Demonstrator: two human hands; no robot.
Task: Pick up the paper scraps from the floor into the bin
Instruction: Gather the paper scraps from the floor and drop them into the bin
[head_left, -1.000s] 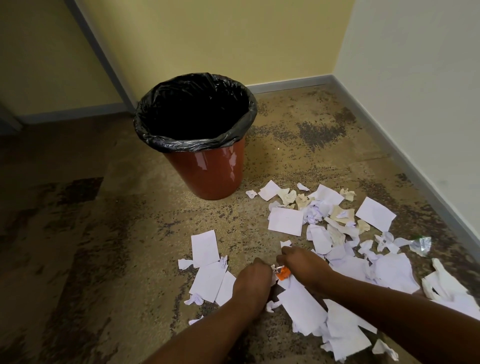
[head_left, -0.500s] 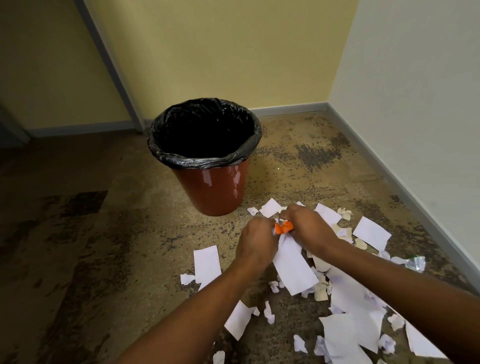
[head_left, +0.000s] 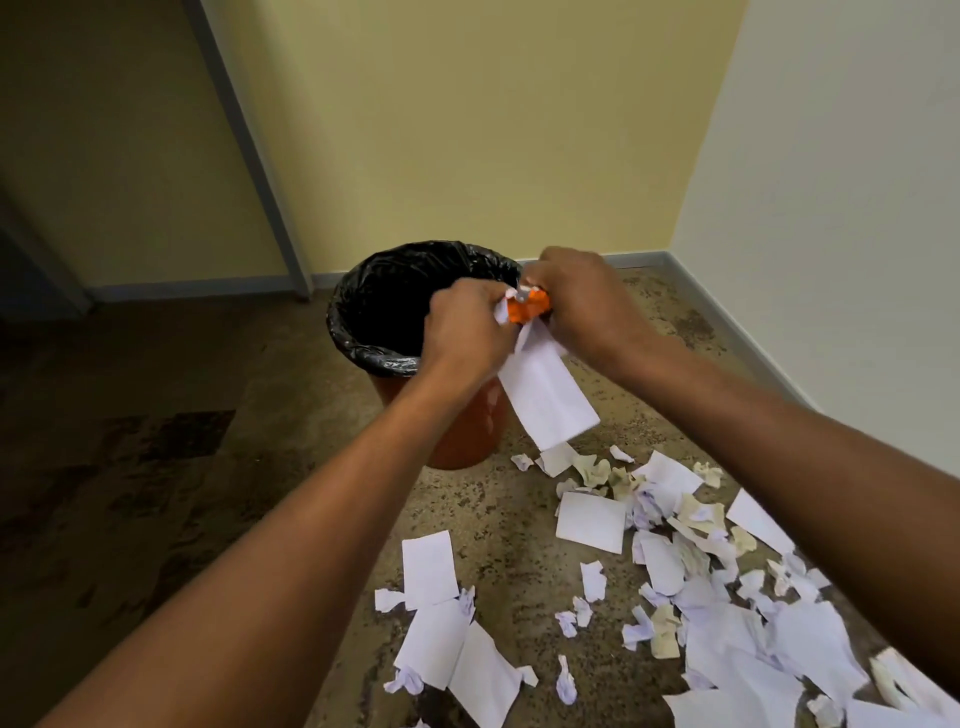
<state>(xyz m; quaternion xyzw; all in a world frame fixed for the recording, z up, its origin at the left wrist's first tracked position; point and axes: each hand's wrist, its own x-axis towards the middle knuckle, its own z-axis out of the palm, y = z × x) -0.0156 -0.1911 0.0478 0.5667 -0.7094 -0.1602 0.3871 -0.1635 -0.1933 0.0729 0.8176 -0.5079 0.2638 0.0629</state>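
Paper scraps: bunch clamped between left hand and right hand fingers, at bin rim. White sheet dangles outside rim; likely falls to floor if released early.

Bare corner of an indoor room, likely a home or office: yellow wall at twelve o'clock, white wall at two, grey skirting, worn speckled floor, lined bin.
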